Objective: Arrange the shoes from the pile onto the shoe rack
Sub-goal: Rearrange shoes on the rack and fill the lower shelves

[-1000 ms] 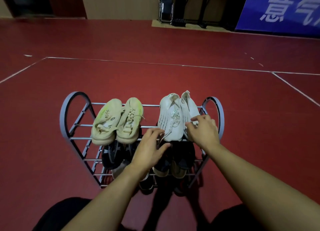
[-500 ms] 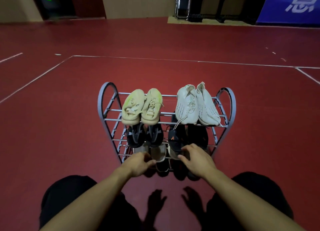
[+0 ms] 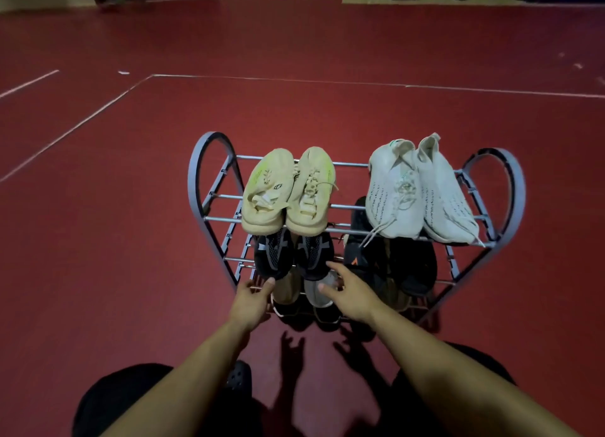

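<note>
A grey metal shoe rack (image 3: 209,161) stands on the red floor in front of me. On its top shelf sit a beige pair (image 3: 288,191) at the left and a white knit pair (image 3: 419,191) at the right. Below them are a black-and-grey pair (image 3: 291,253) and a black pair with orange marks (image 3: 393,266). A tan shoe and a grey shoe (image 3: 314,292) lie lower down, with dark shoes beneath. My left hand (image 3: 253,300) and right hand (image 3: 348,294) reach with relaxed fingers to either side of that lower pair, holding nothing.
Red sports floor with white court lines (image 3: 98,109) surrounds the rack. My knees in dark clothing and a dark clog (image 3: 239,376) are at the bottom of the view. Chairs and a wall lie far behind.
My hands came down from the white pair on the top shelf to the lower shelves, then shifted left toward the lower left pair. The view pulled back and tilted down.
</note>
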The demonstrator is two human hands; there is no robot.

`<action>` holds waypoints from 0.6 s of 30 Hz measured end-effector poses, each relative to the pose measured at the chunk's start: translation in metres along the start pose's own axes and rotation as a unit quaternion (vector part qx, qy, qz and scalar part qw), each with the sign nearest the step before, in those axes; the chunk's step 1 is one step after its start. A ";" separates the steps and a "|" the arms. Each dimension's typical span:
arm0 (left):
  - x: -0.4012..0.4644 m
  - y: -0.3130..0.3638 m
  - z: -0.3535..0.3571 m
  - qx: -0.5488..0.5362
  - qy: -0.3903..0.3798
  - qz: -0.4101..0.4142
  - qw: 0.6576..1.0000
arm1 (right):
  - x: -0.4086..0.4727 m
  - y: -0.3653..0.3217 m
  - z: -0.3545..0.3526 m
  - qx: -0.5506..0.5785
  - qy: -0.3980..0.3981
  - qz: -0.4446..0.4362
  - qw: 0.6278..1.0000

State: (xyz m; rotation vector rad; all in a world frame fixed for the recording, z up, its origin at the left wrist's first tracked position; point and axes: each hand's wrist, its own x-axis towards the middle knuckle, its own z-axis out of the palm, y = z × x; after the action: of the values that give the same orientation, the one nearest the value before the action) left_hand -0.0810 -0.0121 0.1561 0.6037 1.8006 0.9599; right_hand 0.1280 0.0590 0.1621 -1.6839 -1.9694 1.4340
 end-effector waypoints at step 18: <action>0.064 0.008 0.057 -0.298 0.012 -0.044 0.953 | 0.072 -0.014 0.068 0.408 0.146 0.115 0.894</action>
State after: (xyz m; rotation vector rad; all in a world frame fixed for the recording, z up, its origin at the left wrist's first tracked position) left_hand -0.0552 0.0597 0.1172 0.1294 1.4333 1.3722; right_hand 0.0489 0.0843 0.1067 -1.5941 -0.8195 1.6281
